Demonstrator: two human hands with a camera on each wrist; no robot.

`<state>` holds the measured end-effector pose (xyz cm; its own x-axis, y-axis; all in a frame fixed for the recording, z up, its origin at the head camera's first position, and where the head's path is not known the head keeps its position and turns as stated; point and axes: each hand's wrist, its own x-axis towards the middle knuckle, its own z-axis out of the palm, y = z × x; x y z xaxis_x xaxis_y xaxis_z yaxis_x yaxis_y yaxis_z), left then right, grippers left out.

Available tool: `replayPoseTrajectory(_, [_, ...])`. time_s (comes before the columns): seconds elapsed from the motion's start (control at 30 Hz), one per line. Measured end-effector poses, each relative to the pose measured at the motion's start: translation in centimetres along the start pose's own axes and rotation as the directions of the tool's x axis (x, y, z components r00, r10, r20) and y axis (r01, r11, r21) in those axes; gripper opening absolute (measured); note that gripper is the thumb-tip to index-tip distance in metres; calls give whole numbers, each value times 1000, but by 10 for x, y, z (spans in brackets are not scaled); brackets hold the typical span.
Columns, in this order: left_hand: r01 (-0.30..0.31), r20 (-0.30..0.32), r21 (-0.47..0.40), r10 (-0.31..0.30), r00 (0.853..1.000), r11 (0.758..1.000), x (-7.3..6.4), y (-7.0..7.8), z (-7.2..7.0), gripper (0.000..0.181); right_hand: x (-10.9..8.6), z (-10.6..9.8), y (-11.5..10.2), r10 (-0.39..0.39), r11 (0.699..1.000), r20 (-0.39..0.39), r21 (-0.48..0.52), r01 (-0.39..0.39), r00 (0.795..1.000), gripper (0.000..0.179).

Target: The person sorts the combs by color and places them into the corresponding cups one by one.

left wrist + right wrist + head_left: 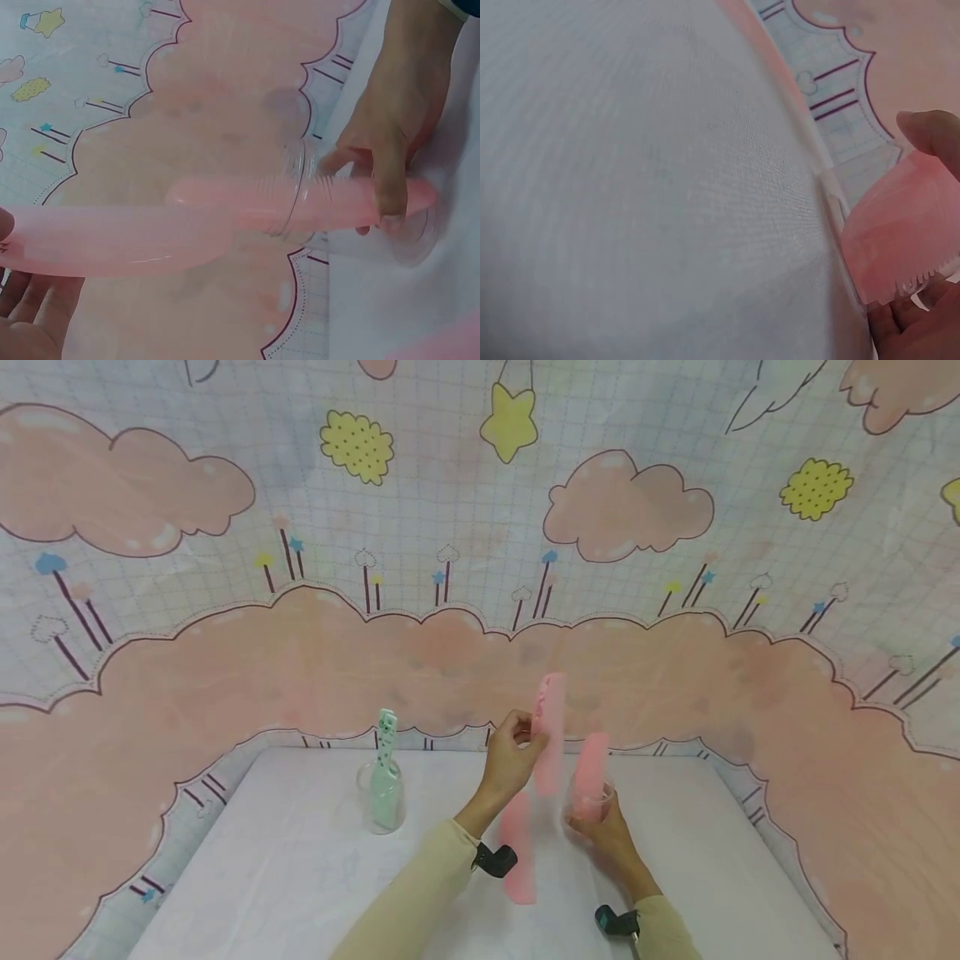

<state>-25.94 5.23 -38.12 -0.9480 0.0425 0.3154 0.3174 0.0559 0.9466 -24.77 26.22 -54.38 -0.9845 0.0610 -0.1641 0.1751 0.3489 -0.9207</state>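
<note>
My left hand (512, 756) pinches a pink comb (551, 735) and holds it upright above the table. Lower and to the right, my right hand (611, 839) grips a clear cup (424, 240) that stands on the table. Inside that cup a second pink comb (592, 760) leans, its upper end sticking out past the rim. In the left wrist view the tips of the two combs overlap; whether they touch I cannot tell. A third pink comb (522, 860) lies on the table beside my left wrist.
At the left a clear mug (399, 817) with a handle holds a pale green item (386, 777), its upper part dark-spotted. The white table (285, 860) ends at a patterned cloth backdrop (420, 677) behind the cups.
</note>
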Motion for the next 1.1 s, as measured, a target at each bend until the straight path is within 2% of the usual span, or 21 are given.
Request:
replayPoseTrajectory(0.07, [-10,-12,-8,10,1000,1000,6,-13,6,20,1,1,1,1,1000,0,-1,-1,1000,104])
replayPoseTrajectory(0.33, [-16,-31,0,16,999,1000,12,-15,22,18,3,0,3,-1,1000,-7,-21,1,1000,106])
replayPoseTrajectory(0.47, [-15,-36,6,15,999,1000,14,-17,30,16,4,0,5,-14,1000,-11,2,14,1000,106])
replayPoseTrajectory(0.67, [-7,-37,11,7,999,1000,16,-24,41,15,5,1,6,-43,999,-13,24,43,999,102])
replayPoseTrajectory(0.83, [-3,-40,9,3,999,1000,17,-30,49,16,4,0,6,-45,999,-27,-7,45,999,99])
replayPoseTrajectory(1.1, [19,-13,26,-18,1000,999,18,-31,59,16,5,2,7,-48,999,-36,-2,48,998,100])
